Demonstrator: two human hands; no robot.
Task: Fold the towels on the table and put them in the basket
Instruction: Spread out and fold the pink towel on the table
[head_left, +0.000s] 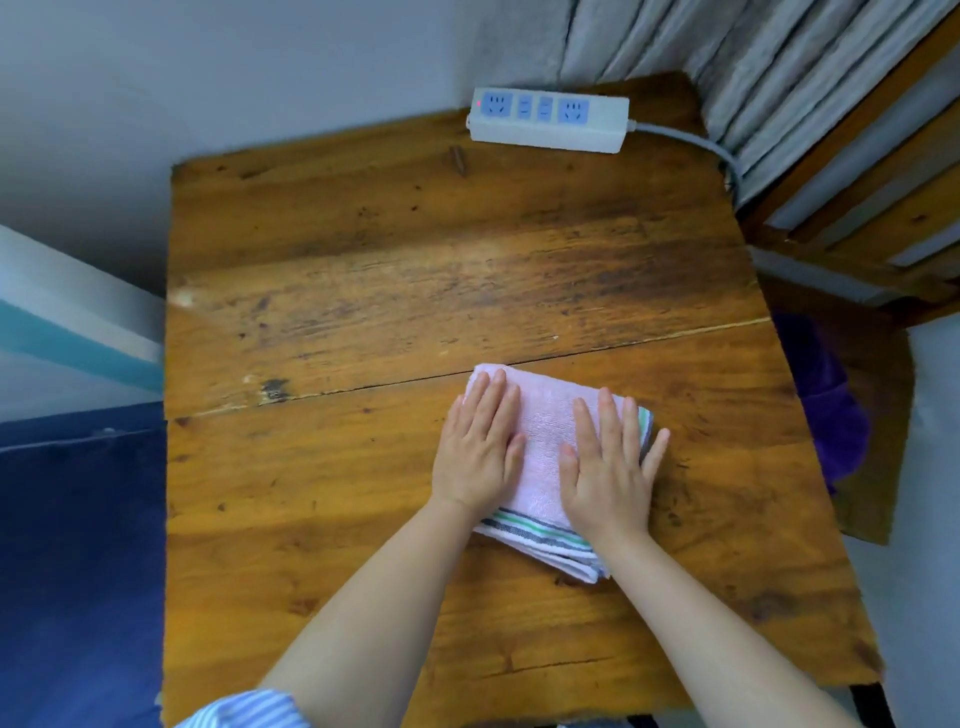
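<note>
Towel: my folded pink towel with striped ends (545, 441) lies near the wooden bench's (363, 260) right edge.
Left hand (478, 447): flat, fingers straight, pressing it.
Right hand (608, 467): flat, fingers spread, pressing it.

The table (415, 249) is showing worn, scratched wood with a dull sheen. The pink towel (545, 431) at lower centre is looking like soft, looped terry cloth. The power strip (548, 122) at top is showing smooth matt plastic.
</note>
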